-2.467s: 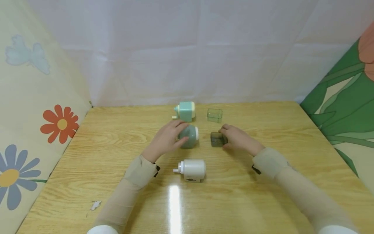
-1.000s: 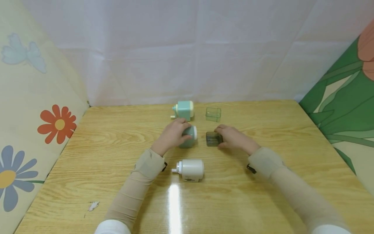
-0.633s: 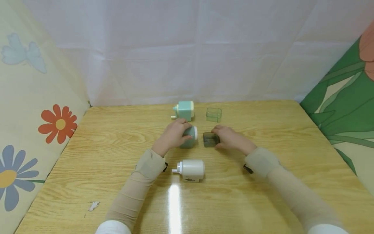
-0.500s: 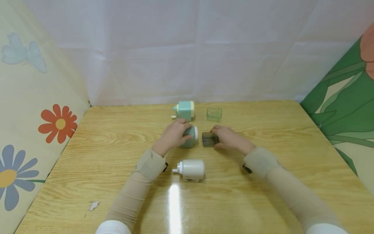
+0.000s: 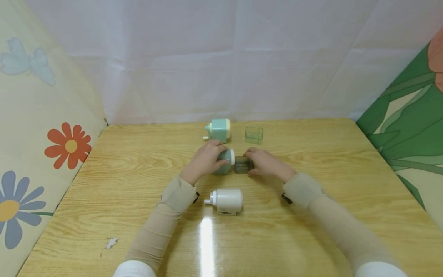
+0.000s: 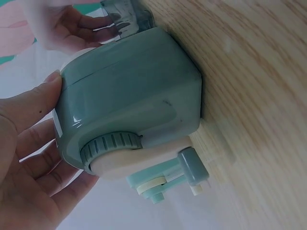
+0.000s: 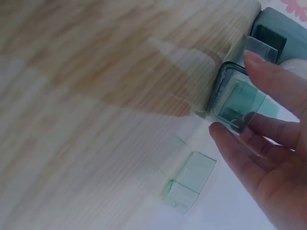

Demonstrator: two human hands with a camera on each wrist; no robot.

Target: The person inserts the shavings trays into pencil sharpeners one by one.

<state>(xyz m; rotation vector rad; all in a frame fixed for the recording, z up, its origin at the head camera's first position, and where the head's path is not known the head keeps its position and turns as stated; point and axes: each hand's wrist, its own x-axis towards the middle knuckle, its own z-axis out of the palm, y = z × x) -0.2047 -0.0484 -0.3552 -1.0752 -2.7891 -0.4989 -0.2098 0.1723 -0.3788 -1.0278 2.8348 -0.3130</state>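
mid-frame in the head view, the left hand (image 5: pixel 202 162) grips the grey-green sharpener (image 5: pixel 224 168); just right of it, the right hand (image 5: pixel 265 163) pinches the bin (image 5: pixel 241 165) between thumb and fingers. the step in hand looks like fitting the bin into the slot (image 7: pixel 273 36); next seems to call for squaring the edges, then a straight push. whether the bin's lip is inside is hard to tell; upper right in the right wrist view, the sharpener is cut off.
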